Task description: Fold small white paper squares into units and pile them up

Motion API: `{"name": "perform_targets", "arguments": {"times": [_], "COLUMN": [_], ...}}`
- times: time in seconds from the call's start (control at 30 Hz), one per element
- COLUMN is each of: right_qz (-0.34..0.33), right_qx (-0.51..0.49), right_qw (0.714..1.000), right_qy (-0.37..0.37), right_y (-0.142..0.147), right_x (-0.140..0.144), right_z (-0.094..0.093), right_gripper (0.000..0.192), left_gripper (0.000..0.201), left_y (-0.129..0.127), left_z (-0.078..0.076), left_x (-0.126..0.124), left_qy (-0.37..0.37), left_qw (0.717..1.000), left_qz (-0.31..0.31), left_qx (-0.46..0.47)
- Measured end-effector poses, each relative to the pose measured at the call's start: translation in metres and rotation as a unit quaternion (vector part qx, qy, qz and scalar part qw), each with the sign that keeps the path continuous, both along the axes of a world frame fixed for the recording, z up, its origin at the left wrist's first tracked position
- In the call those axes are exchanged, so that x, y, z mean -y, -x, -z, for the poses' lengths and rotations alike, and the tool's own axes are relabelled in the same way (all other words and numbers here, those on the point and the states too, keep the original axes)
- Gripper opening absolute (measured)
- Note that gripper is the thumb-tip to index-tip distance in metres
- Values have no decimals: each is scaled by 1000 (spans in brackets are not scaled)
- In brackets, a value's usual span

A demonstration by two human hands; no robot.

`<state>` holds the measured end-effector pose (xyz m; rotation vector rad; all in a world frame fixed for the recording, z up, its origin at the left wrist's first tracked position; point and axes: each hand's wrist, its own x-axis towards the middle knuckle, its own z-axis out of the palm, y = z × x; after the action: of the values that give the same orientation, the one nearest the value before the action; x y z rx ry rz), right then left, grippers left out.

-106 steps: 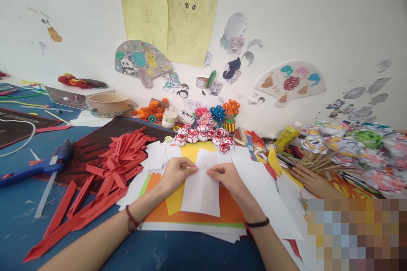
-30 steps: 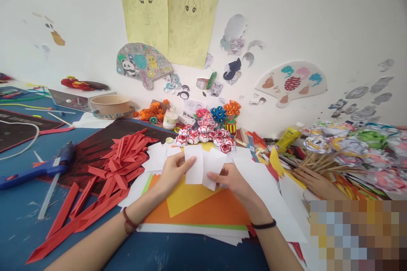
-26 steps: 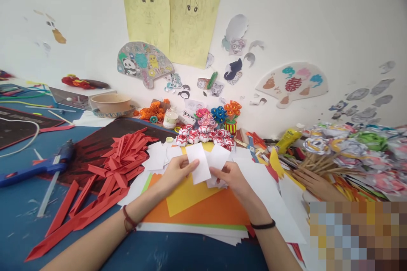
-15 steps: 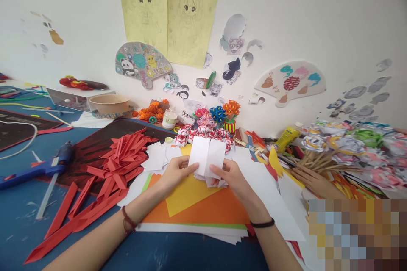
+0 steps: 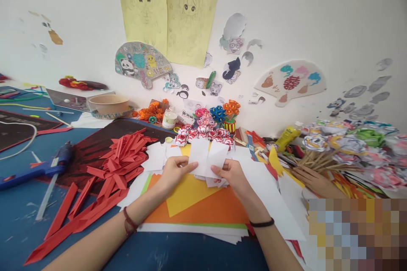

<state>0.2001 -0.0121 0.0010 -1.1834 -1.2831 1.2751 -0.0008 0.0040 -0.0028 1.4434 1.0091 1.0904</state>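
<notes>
My left hand [image 5: 178, 171] pinches a small white piece of paper [image 5: 199, 150] between thumb and fingers. A second white piece of paper [image 5: 218, 155] is gripped by my right hand [image 5: 231, 174], tilted a little to the right. The two pieces stand side by side, with a narrow gap that widens toward the top. Beneath them, more white paper pieces [image 5: 212, 181] lie on a yellow sheet [image 5: 182, 197], partly hidden by my hands. Under that is an orange sheet [image 5: 219, 207]. Further white squares [image 5: 154, 156] lie beyond my left hand.
Folded red paper strips [image 5: 119, 169] are heaped on the left, beside a blue glue gun [image 5: 52, 165]. Paper flowers [image 5: 206, 129] line the wall. At the right, another person's hand [image 5: 314, 181] rests near a bunch of paper flowers on sticks [image 5: 346, 144]. A bowl [image 5: 110, 105] stands at the back left.
The white paper in my right hand has tilted to the right, away from the left one, and the gap between them has widened at the top. My left hand has barely moved.
</notes>
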Motion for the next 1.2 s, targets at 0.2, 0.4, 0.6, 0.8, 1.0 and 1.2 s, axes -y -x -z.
{"name": "perform_targets", "arguments": {"times": [0.2, 0.4, 0.6, 0.8, 1.0, 1.2], "right_qz": [5, 8, 13, 20, 30, 55], "right_qx": [-24, -18, -10, -11, -13, -3], "right_qw": [1000, 1000, 1000, 1000, 999, 998], "right_qy": [12, 12, 15, 11, 4, -12], "right_y": [1, 1, 0, 2, -5, -20], "right_x": [-1, 0, 0, 1, -2, -7], "right_z": [2, 0, -1, -3, 1, 4], "right_gripper": [38, 37, 34, 31, 29, 30], "left_gripper": [36, 31, 29, 29, 31, 42], "left_y": [-2, -3, -3, -4, -2, 9], "left_z": [2, 2, 5, 10, 4, -3], "left_x": [2, 3, 1, -1, -1, -9], "left_qy": [42, 83, 92, 83, 89, 56], "left_qw": [998, 991, 987, 988, 985, 989], "left_qz": [18, 41, 49, 44, 28, -51], "left_qx": [45, 100, 126, 119, 142, 125]}}
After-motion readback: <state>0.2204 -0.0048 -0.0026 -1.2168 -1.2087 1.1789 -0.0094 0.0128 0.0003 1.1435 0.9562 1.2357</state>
